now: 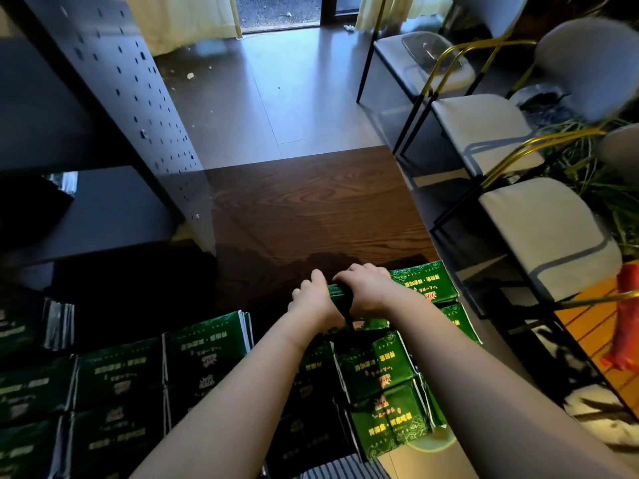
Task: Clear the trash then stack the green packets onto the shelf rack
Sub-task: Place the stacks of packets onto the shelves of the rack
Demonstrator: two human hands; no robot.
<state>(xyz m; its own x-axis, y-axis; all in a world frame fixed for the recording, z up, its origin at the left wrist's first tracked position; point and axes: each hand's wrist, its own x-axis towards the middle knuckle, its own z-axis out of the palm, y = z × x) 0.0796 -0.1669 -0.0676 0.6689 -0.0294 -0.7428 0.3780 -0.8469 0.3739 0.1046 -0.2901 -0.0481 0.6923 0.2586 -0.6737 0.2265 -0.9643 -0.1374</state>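
Perforated black shelf rack [138, 98] at left, grey chairs [484, 129] at right, left hand [311, 295] and right hand [366, 288] with fingers curled gripping a bundle of green packets [425, 281], glossy, gold-lettered, on wooden table [311, 202].

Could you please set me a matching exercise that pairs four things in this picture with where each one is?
Things:
1. shelf rack
2. chairs
3. green packets
4. curtain

Places:
A. in a row to the right of the table
B. on the near part of the table, some gripped by the left hand and right hand
C. at the left of the table
D. at the far end of the room, by the glass door

Pairs: 1-C, 2-A, 3-B, 4-D
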